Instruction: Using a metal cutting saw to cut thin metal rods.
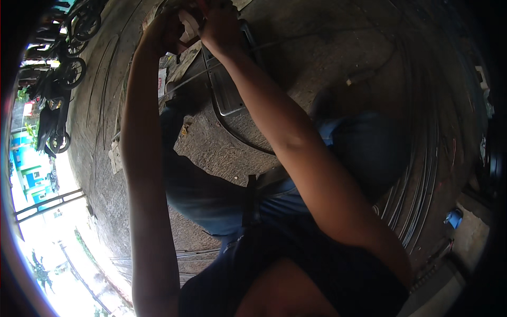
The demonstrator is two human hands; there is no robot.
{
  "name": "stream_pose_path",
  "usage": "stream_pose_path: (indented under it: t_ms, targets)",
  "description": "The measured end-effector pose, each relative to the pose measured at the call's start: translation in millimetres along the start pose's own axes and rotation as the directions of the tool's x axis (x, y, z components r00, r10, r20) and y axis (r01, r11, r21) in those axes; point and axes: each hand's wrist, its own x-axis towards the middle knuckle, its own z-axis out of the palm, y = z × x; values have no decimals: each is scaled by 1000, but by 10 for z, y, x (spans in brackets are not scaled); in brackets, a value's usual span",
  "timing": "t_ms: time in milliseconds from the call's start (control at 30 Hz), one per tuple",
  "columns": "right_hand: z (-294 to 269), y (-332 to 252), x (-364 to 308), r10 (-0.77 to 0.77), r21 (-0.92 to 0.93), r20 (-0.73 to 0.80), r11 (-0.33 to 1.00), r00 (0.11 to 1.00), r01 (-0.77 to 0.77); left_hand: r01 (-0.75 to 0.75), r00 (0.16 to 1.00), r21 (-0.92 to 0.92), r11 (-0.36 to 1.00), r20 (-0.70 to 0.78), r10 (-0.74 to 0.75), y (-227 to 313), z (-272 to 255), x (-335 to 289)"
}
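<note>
Both arms reach to the far edge of the view, where the hands are partly cut off and in shadow. My left hand [170, 33] has its fingers bent around something I cannot make out. Close beside it, my right hand [221, 33] is closed, and a bit of a red object [203, 7] shows at its fingers. A pale, pinkish curved piece [189, 25] lies between the two hands; which hand holds it is unclear. Below the right hand a dark metal tray-like panel [231, 100] with a shiny rim rests on the ground. A thin rod [191, 80] crosses beside it.
My bent legs in jeans [203, 193] frame a patch of rough concrete ground [211, 166]. Long thin metal rods [422, 195] lie along the right, near a small blue object [453, 218]. Parked motorbikes [55, 116] stand at far left, above a railing [50, 205].
</note>
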Motion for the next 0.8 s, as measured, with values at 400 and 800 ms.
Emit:
stream_pose_path:
  t_ms: [400,800]
  targets:
    - [-52,75,-17,7,23,31,1000,999,-7,46,999,-894,446,48,-5,650,-45,-110]
    - [-147,-38,45,0,5,189,1000,982,-1,500,822,-537,680,47,-568,519,-104,28]
